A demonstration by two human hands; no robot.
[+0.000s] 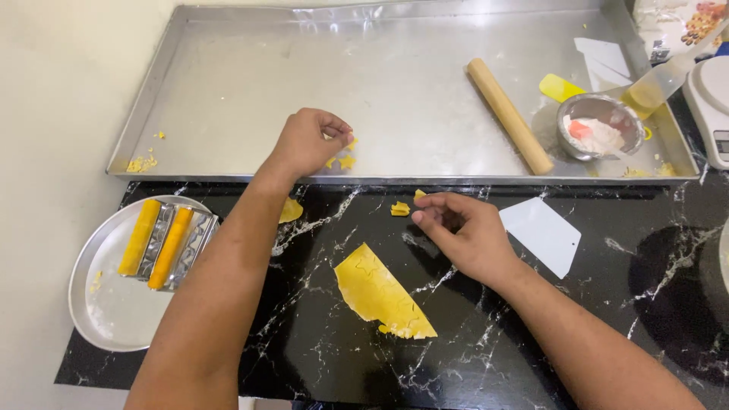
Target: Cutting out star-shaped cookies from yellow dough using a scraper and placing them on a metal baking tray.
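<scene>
Tray (228,83) holds dough stars (347,161) under pinched left hand (307,142); right hand (463,235) pinches scrap (419,195).

Black marbled table (531,357) in view. Big steel tray (228,91) sits along its far edge, round plate (114,311) at the left edge. A yellow dough sheet (380,292) lies mid-table, small dough scraps (400,209) beyond it, white scraper (543,234) to the right.

The left hand (310,142) curls over whatever its fingertips pinch, hiding it. The kitchen scale (710,102) and a printed packet (676,23) are cut off at the right edge. The steel bowl's (600,125) white and red contents are indistinct.
</scene>
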